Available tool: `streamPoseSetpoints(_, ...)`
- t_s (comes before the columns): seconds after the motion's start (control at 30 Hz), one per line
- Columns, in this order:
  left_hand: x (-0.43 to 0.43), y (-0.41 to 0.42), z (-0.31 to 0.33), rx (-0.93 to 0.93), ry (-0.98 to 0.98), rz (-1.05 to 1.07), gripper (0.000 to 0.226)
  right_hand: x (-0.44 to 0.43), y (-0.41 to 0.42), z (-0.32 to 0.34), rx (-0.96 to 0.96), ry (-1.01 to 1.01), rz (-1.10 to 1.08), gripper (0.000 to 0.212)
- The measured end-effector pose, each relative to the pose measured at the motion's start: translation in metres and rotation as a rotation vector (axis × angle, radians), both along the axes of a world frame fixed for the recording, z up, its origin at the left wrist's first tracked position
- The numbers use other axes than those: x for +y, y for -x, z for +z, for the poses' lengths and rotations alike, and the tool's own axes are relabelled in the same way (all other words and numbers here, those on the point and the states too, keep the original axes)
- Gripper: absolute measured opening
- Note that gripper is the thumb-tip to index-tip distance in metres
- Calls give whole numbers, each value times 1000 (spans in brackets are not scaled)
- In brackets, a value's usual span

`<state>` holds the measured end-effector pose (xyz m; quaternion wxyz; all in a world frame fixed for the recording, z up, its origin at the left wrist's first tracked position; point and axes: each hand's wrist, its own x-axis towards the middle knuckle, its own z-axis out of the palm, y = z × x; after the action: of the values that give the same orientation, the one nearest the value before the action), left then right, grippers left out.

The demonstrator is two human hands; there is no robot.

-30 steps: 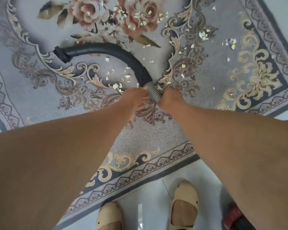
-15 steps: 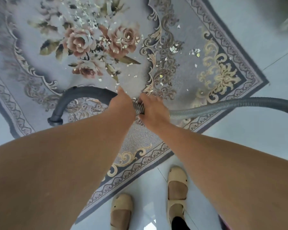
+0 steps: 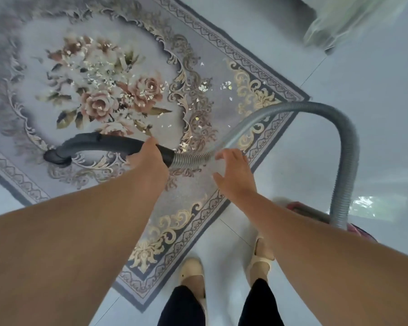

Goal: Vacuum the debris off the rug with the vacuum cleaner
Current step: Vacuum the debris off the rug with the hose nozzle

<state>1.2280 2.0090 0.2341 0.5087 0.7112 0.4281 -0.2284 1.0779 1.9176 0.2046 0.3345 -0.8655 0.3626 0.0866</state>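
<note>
Grasping one black nozzle (image 3: 108,143), left hand (image 3: 149,161) clenched; right hand (image 3: 233,175) released.

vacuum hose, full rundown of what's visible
The vacuum hose has two parts: a dark, curved rigid nozzle tube and a grey ribbed flexible section that looks like plastic. The tube's open end sits at the rug, left of the flower medallion and short of the debris. The left hand grips the tube near its collar. The right hand is open, beside the ribbed part, apparently not touching. The hose arches right over the floor and drops to a reddish vacuum body.
</note>
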Motion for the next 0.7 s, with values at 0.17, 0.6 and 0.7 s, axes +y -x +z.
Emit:
streamPoseSetpoints(0.17, -8, 29, 16, 73, 89, -164, 62, -4, 82, 24, 177, -76, -159, 21)
streamPoseSetpoints(0.6, -81, 205, 45, 95, 233, -222, 60, -5, 249, 38, 287, -274, -659, 29)
streamPoseSetpoints(0.7, -84, 245, 39, 137, 284, -202, 62, -1, 283, 40, 282, -296, -750, 29)
